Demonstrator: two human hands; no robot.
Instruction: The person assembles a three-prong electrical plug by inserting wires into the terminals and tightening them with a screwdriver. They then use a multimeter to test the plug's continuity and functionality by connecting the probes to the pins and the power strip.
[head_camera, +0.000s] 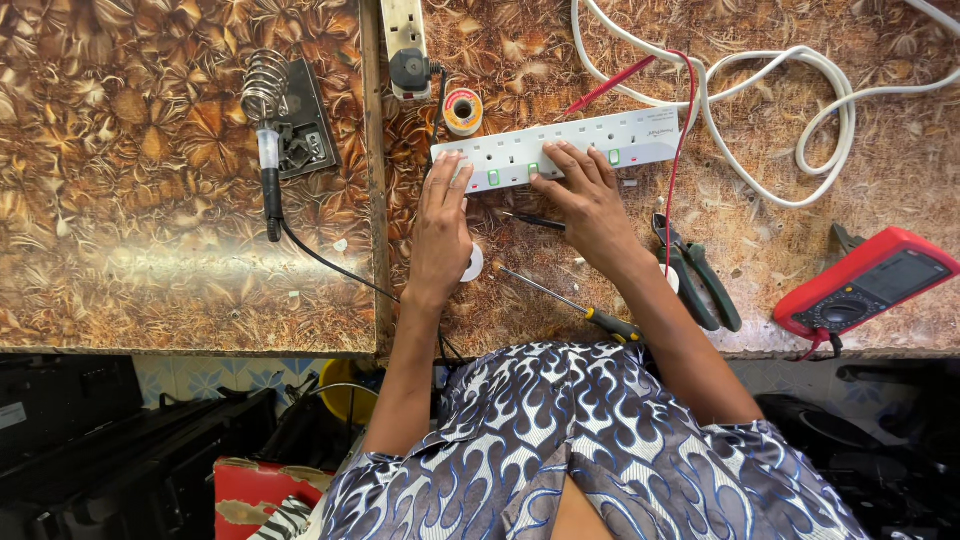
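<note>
White power strip (560, 150) lies crosswise on the patterned bench (180, 200), long axis left to right. Both hands rest flat on it, fingers spread, gripping nothing: left hand (440, 225) at its left end, right hand (590, 200) mid-strip.

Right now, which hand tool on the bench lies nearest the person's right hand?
The thin dark probe, lying just below the right hand. The yellow-handled screwdriver lies closer to the bench edge, and the green-handled pliers sit off beside the forearm.
</note>
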